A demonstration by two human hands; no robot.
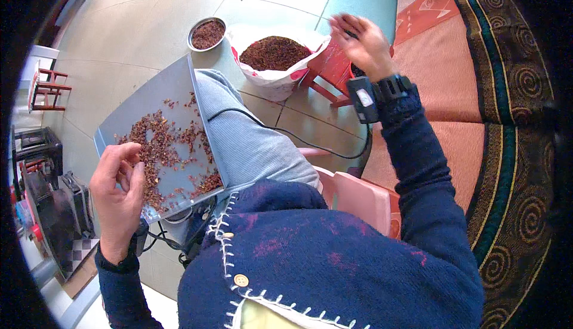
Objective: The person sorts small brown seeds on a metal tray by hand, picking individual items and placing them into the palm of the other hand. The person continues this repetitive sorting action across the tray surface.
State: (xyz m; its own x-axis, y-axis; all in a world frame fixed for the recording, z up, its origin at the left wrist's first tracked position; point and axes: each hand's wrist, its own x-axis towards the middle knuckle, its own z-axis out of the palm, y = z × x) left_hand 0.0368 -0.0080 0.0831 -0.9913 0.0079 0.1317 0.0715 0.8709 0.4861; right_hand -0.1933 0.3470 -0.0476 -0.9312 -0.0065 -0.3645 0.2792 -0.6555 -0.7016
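A grey-blue plastic tray lies tilted across my lap. Scattered over it are reddish-brown dried husks that look like Sichuan peppercorns. My left hand hovers at the tray's near left side, fingers curled and thumb apart, with nothing visible in it. My right hand is raised and blurred above a small red wooden stool, beside a red container partly hidden by the wrist. A dark spot shows between its fingers; whether it holds something is unclear. A white bag full of similar brown husks stands left of the stool.
A round metal bowl of husks stands on the tiled floor. A black cable runs across my leg to the right wrist device. An orange-covered sofa is at the right, a pink plastic chair beneath me.
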